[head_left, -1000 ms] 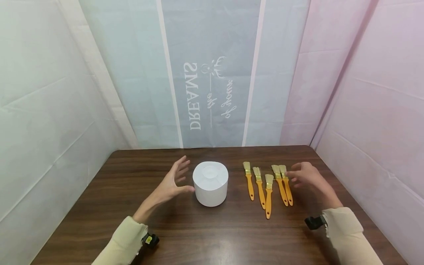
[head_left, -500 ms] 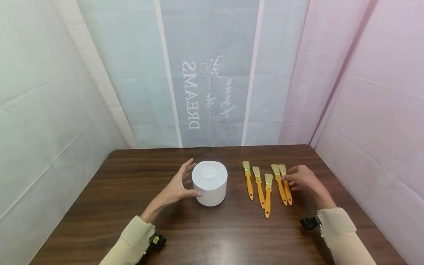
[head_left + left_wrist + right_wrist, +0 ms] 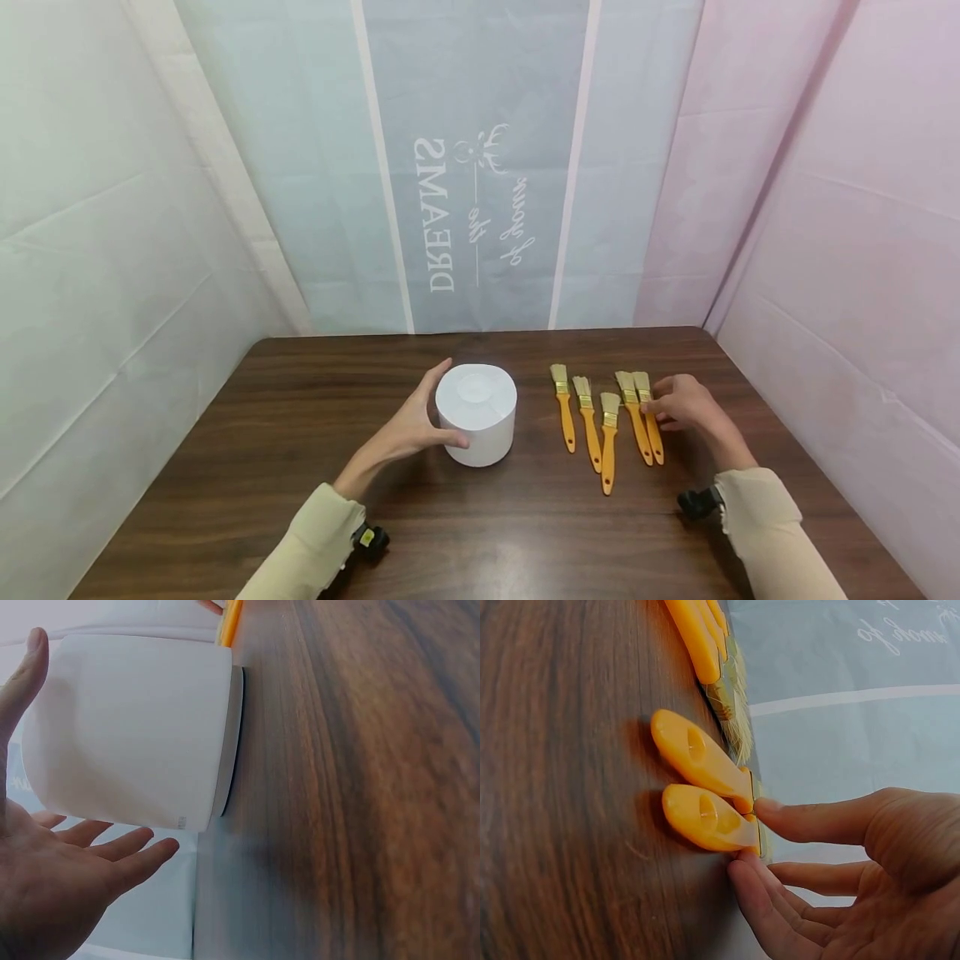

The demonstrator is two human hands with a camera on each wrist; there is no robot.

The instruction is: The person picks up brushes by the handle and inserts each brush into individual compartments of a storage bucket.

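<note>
A white round tub-like container [image 3: 487, 425] stands on the table, with a recessed circle in its top and a narrower base. My left hand [image 3: 412, 427] spreads around its left side, thumb in front and fingers behind; in the left wrist view the fingers lie nearly straight alongside the container [image 3: 135, 727]. To the right lie several paintbrushes with orange handles and pale bristles, bristles pointing away from me. My right hand [image 3: 686, 404] pinches the rightmost paintbrush [image 3: 654, 437] near its metal band, thumb against one side and fingertips at the other. A second paintbrush [image 3: 694, 750] lies right beside it.
Three more paintbrushes [image 3: 608, 458] lie between the container and the right-hand pair. The dark wood table [image 3: 495, 533] ends at a printed cloth backdrop [image 3: 480, 308], with pale cloth walls [image 3: 847, 333] on both sides.
My left hand has moved right until its thumb and fingers frame the container. The right hand has shifted left onto the rightmost paintbrush. Container and paintbrushes stay in place.
</note>
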